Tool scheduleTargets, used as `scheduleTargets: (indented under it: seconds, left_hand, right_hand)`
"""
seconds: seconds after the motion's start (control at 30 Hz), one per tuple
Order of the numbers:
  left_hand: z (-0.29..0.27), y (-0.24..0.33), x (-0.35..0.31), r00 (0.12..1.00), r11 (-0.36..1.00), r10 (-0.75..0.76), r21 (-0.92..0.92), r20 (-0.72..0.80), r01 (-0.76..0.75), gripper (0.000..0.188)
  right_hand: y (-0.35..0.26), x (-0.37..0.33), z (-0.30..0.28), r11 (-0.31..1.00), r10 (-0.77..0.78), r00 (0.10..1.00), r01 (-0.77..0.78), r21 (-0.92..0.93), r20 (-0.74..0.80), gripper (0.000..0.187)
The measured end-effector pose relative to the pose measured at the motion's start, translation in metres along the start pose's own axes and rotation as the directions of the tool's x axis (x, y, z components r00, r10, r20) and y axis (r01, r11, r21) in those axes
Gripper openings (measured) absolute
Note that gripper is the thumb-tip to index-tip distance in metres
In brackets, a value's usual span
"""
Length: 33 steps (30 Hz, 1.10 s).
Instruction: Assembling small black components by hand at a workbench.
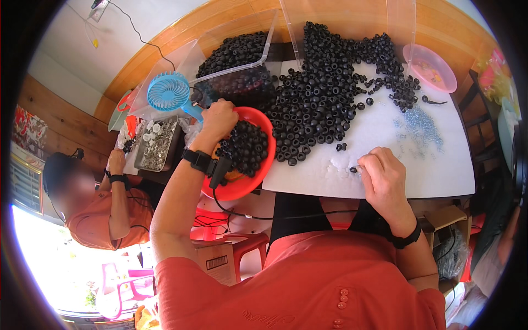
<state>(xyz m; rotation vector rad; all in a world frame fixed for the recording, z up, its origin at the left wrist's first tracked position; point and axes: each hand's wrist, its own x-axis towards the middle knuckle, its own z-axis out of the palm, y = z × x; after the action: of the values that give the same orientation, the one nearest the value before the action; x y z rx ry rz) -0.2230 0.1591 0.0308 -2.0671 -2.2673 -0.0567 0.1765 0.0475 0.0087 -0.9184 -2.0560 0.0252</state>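
Observation:
My left hand (pixel 221 117) is closed around the handle of a light blue handheld fan (pixel 168 91), above the rim of a red bowl (pixel 268 148). Small black ring-like parts (pixel 245 151) fill much of that bowl. Over the near part of the white tabletop (pixel 319 179), my right hand (pixel 383 179) is pinched, with a small black piece (pixel 353 170) at its fingertips. Its exact kind is too small to make out. A large heap of hollow black parts (pixel 316 104) spreads across the table's left and far side.
A clear bin (pixel 269 47) of black parts stands at the back. Clear bluish beads (pixel 421 129) lie right, near a pink bowl (pixel 448 77). On the left, a person in an orange shirt (pixel 118 217) works beside a metal tray (pixel 175 148) of small parts. A cable (pixel 264 218) hangs below my left wrist.

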Motion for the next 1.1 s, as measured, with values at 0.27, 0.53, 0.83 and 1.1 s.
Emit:
scheduleTargets:
  seconds: [0.27, 0.53, 0.83, 1.1]
  left_hand:
    - [0.013, -0.019, 0.006, 0.991, 0.976, 0.015, -0.211, -0.131, -0.042, 0.028]
    - [0.002, 0.000, 0.006, 0.979, 0.999, 0.015, 0.037, -0.205, -0.007, 0.028]
    - [0.006, -0.002, 0.017, 0.966, 0.988, -0.150, -0.011, -0.212, 0.151, 0.021]
    - [0.014, 0.004, 0.021, 0.898, 0.920, -0.354, -0.273, -0.261, 0.283, 0.021]
  right_hand:
    - [0.000, 0.000, 0.000, 1.000, -0.018, 1.000, 0.018, -0.005, 0.005, 0.021]
    - [0.000, 0.000, -0.001, 1.000, 0.008, 1.000, -0.008, -0.009, 0.013, 0.021]
    - [-0.002, 0.001, -0.002, 1.000, 0.008, 1.000, -0.008, 0.007, 0.014, 0.021]
    - [0.000, 0.000, 0.000, 1.000, 0.006, 1.000, -0.005, 0.029, -0.007, 0.021]
